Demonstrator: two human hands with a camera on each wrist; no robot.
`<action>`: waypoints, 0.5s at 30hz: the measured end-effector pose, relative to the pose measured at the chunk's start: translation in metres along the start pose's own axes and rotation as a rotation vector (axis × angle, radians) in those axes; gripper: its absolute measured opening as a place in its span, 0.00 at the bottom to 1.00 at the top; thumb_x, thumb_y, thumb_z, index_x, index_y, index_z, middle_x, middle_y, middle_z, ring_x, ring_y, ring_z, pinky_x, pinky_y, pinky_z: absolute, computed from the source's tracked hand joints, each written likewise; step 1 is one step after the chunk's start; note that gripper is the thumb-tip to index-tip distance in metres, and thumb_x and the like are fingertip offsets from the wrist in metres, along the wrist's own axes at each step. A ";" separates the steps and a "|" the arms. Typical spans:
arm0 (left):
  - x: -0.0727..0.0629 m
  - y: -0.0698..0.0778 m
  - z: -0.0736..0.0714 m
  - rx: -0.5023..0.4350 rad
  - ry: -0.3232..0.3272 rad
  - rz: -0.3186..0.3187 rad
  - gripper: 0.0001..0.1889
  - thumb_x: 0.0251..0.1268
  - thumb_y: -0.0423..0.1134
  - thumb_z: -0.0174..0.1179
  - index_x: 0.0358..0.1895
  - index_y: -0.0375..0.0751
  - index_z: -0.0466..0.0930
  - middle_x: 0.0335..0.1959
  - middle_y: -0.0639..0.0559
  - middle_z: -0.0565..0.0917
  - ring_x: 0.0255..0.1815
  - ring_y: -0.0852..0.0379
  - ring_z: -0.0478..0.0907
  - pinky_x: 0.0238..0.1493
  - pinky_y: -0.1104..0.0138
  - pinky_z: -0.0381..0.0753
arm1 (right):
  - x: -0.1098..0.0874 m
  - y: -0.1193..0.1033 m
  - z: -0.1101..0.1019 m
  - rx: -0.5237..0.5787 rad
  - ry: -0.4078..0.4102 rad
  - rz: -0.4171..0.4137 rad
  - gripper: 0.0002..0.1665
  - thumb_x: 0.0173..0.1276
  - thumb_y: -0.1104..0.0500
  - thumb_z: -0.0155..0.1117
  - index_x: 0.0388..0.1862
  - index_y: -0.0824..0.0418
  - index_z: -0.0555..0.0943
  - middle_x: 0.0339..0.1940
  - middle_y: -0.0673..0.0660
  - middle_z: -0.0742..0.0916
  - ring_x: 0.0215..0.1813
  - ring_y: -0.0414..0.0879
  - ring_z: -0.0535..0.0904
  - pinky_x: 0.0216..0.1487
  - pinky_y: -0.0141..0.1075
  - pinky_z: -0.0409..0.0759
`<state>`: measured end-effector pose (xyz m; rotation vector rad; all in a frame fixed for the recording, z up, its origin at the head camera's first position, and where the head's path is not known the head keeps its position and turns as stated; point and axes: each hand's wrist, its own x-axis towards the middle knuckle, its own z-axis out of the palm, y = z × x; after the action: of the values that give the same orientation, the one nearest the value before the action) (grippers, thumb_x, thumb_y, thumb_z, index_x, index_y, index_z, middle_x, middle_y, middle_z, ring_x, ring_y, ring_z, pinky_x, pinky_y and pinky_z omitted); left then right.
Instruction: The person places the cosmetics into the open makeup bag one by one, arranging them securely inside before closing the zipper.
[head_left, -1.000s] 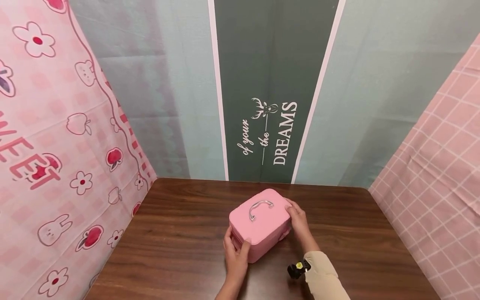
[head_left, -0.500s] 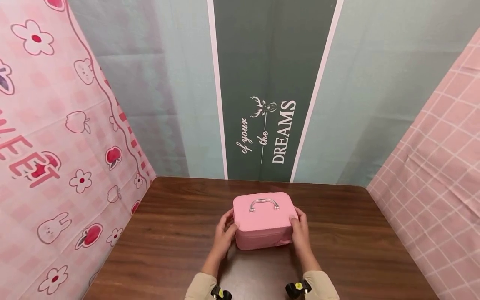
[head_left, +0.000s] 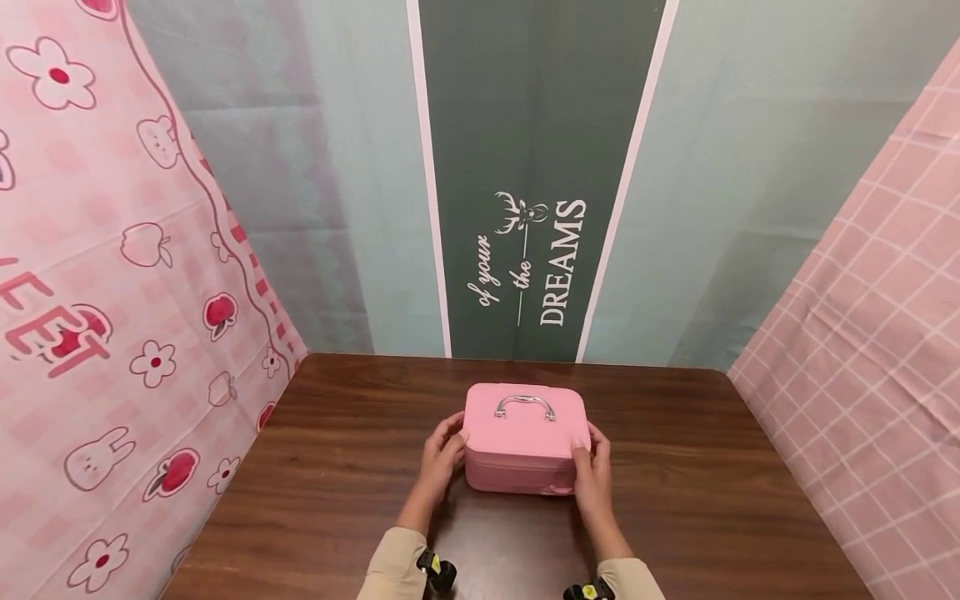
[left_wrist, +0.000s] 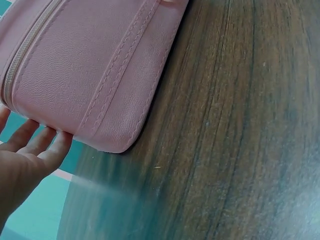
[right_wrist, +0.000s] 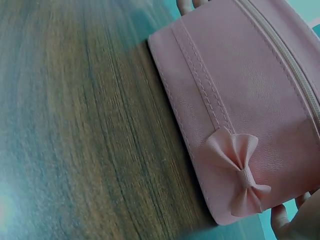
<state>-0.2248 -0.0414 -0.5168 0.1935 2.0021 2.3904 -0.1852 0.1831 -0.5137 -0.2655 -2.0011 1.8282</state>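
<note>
A pink cosmetic case (head_left: 517,473) stands upright on the wooden table, its lid closed and a curved silver handle (head_left: 525,401) on top. My left hand (head_left: 441,457) holds its left side, thumb by the lid's edge. On the opposite side my right hand (head_left: 594,475) grips it, thumb over the front right corner of the lid. Bent fingers (left_wrist: 60,146) meet the case's end in the left wrist view, close to a zipper (left_wrist: 24,55). Stitched seams run low along the front, and a pink bow (right_wrist: 245,175) sits at its lower right corner in the right wrist view.
The brown table (head_left: 337,483) reaches back to a green and teal hanging cloth (head_left: 510,125) with white lettering. Pink printed cloth (head_left: 105,333) hangs at the left and pink checked cloth (head_left: 885,350) at the right. Small black cameras (head_left: 437,572) are strapped at both sleeves.
Between my hands the case has turned from a slant to nearly square, its front facing me. Both hands have shifted with it to the left and right sides.
</note>
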 end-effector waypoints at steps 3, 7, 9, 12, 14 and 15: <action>0.001 -0.003 0.000 0.002 0.002 -0.002 0.22 0.68 0.34 0.50 0.62 0.27 0.65 0.57 0.33 0.70 0.51 0.50 0.72 0.49 0.59 0.75 | 0.002 0.007 -0.003 0.013 -0.011 0.005 0.25 0.70 0.64 0.49 0.64 0.69 0.61 0.58 0.65 0.71 0.52 0.44 0.65 0.49 0.20 0.60; -0.001 -0.012 -0.004 0.154 0.024 0.042 0.22 0.69 0.39 0.51 0.62 0.31 0.68 0.58 0.36 0.72 0.55 0.46 0.71 0.52 0.55 0.73 | 0.010 0.024 -0.013 -0.049 -0.089 -0.006 0.25 0.74 0.58 0.45 0.67 0.66 0.62 0.63 0.66 0.70 0.60 0.51 0.65 0.58 0.29 0.61; -0.005 -0.015 -0.007 0.295 0.054 0.103 0.22 0.69 0.42 0.52 0.61 0.33 0.69 0.59 0.38 0.72 0.58 0.44 0.69 0.53 0.52 0.71 | 0.014 0.030 -0.022 -0.129 -0.132 -0.019 0.26 0.76 0.55 0.42 0.67 0.66 0.63 0.64 0.66 0.70 0.64 0.55 0.63 0.62 0.38 0.60; -0.013 -0.014 -0.015 0.493 0.112 0.203 0.23 0.67 0.46 0.53 0.61 0.37 0.71 0.60 0.38 0.71 0.61 0.41 0.66 0.56 0.48 0.67 | 0.020 0.035 -0.039 -0.253 -0.157 -0.052 0.26 0.76 0.52 0.40 0.65 0.66 0.67 0.63 0.67 0.71 0.64 0.58 0.64 0.60 0.51 0.61; -0.019 -0.013 -0.022 0.578 0.147 0.259 0.23 0.66 0.46 0.55 0.60 0.37 0.72 0.60 0.37 0.70 0.61 0.40 0.66 0.56 0.46 0.65 | 0.022 0.035 -0.050 -0.340 -0.141 -0.094 0.25 0.75 0.52 0.44 0.63 0.65 0.70 0.61 0.66 0.74 0.61 0.59 0.68 0.57 0.52 0.64; -0.021 -0.013 -0.027 0.615 0.160 0.282 0.23 0.65 0.45 0.56 0.59 0.37 0.73 0.60 0.37 0.71 0.61 0.40 0.66 0.56 0.46 0.65 | 0.023 0.036 -0.055 -0.376 -0.132 -0.125 0.24 0.74 0.53 0.47 0.63 0.65 0.71 0.60 0.66 0.75 0.59 0.59 0.69 0.55 0.53 0.66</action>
<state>-0.2074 -0.0673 -0.5359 0.3155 2.9089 1.8775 -0.1874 0.2466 -0.5418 -0.1248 -2.3902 1.4179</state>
